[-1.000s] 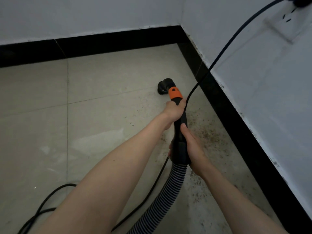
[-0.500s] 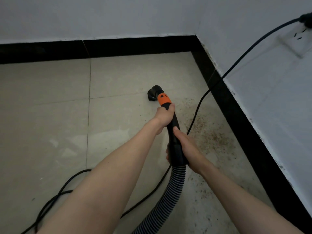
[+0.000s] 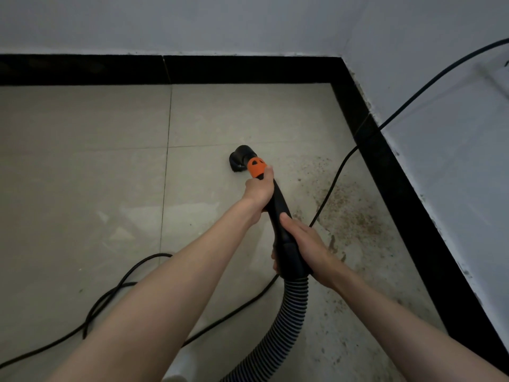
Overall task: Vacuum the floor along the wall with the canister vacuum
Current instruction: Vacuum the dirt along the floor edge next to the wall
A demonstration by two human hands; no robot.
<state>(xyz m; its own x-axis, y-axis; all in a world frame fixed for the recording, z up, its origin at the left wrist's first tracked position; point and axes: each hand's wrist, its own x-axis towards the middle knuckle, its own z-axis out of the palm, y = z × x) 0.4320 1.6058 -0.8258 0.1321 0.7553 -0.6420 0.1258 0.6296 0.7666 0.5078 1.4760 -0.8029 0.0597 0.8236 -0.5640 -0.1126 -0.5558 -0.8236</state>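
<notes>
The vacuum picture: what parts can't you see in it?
All in the head view:
- The canister: the ribbed hose runs off the bottom edge.
- The power cord ends: cut off at the right and left edges.
- The nozzle mouth: faces down against the floor.
- Fingers of both hands, left hand and right hand: wrapped behind the black handle.

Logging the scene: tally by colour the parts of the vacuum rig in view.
Black: 3 - the round black nozzle, the black plastic wand handle, the thin black power cord
Orange: 1 - the orange collar
Black-and-grey: 1 - the ribbed hose
Total: 5
</notes>
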